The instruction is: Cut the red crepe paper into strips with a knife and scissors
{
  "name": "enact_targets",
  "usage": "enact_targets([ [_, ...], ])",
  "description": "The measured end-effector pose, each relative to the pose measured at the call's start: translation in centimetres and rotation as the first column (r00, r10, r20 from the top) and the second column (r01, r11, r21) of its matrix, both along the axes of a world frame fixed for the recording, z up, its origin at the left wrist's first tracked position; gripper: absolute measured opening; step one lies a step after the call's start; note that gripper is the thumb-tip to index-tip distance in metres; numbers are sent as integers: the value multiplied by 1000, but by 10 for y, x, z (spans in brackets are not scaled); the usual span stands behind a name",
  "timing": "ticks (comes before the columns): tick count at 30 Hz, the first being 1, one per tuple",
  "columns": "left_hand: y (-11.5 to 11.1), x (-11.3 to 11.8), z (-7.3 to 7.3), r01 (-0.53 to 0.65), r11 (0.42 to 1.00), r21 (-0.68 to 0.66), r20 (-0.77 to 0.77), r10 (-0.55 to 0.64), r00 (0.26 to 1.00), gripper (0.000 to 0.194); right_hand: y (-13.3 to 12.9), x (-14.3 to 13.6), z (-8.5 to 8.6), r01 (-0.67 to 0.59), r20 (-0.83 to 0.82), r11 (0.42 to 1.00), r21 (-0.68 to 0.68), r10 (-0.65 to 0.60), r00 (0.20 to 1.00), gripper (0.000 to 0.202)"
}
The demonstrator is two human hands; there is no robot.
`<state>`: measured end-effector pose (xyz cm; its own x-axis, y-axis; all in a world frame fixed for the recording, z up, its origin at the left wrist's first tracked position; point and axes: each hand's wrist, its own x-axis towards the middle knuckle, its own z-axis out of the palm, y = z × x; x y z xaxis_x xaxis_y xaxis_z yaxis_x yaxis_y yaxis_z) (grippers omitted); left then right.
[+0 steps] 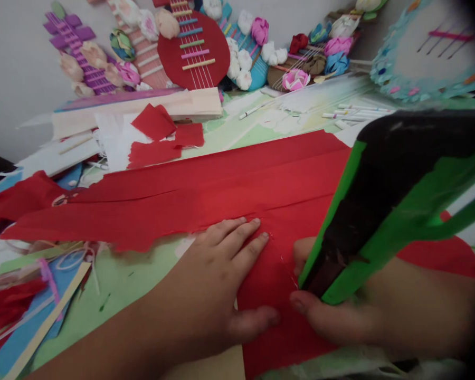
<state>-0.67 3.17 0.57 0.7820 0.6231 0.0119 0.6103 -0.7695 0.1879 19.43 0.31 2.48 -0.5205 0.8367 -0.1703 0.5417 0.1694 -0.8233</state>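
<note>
Red paper or fabric [206, 184] stretches across the table, with another part of it under both hands. My left hand [225, 279] lies on the red material with its fingers spread, holding nothing. Close to its right, my right hand [332, 311] is closed near the lower end of a large green and black object [364, 227], which hides most of the fingers. That object leans up to the right, its tip against the red material beside a thin pale line. A beige board edge [217, 367] shows beneath the red material.
Decorated instrument-shaped crafts [198, 50] stand along the wall. Torn red pieces [154, 124] lie behind the long red sheet. White sticks [356, 112] are at the back right. Paper strips and blue scraps [35, 327] clutter the left side of the green tabletop [122, 295].
</note>
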Motion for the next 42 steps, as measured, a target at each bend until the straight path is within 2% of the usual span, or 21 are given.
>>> enact_targets([
  [7,0,0,1,4,1000,-20,-15,-4,1000,68,0,1,0,15,-69,998,-66,-19,997,15],
  [10,0,0,1,-2,1000,-16,-3,2,1000,63,1,1,0,20,-91,993,-119,-31,995,14],
  [13,-1,1,2,-7,1000,-16,6,7,1000,60,1,2,0,21,-79,986,-164,-34,996,17],
  [19,-1,1,1,-23,1000,-8,20,23,1000,58,1,0,0,31,-45,985,-167,-39,998,17],
  [23,0,-1,0,-5,1000,5,7,5,1000,62,3,0,1,13,-77,992,-128,-23,997,19],
  [27,0,-3,-2,20,997,80,-5,-20,1000,72,5,3,4,-35,-207,997,-65,21,978,21],
  [32,0,-3,-4,27,993,115,-12,-26,1000,71,7,4,5,-6,-277,998,-70,-14,961,15],
  [36,-1,-3,-4,16,993,121,-2,-16,1000,71,6,4,4,7,-255,1000,-21,-12,967,10],
  [42,0,-2,-3,22,994,109,14,-24,1000,71,5,4,-2,-21,-147,996,85,33,989,23],
])
